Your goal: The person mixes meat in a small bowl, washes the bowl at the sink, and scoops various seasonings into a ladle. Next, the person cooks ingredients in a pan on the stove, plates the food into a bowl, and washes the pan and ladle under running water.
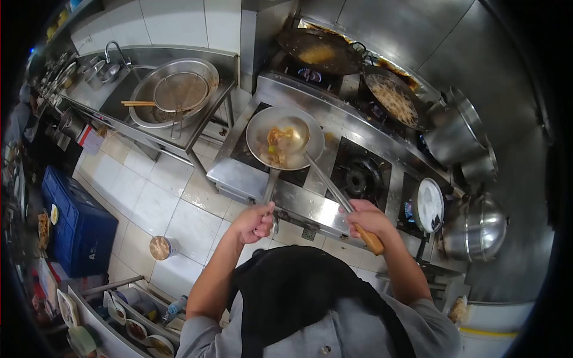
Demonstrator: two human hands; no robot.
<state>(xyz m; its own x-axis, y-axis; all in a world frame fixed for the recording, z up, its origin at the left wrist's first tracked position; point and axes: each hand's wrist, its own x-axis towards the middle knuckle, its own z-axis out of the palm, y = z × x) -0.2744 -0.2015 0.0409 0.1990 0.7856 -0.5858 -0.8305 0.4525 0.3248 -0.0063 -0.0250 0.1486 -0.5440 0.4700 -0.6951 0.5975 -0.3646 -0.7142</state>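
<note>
My left hand (255, 223) is closed round the handle of a frying pan (256, 134) over the front left burner of the stove. Pieces of yellow and brown food (278, 143) lie in the pan. In my right hand (367, 218) is a long ladle (325, 181) with a wooden handle end, which sticks out below my fist. Its bowl rests inside the pan, on the right side of the food; whether it touches the pan's bottom I cannot tell.
Behind the pan, two dark woks (391, 98) hold frying food. A bare burner (358, 176) is right of the pan, with steel pots (456, 128) farther right. Left stands a counter with a strainer (181, 92) over a large bowl (140, 89). A blue crate (80, 221) sits on the floor.
</note>
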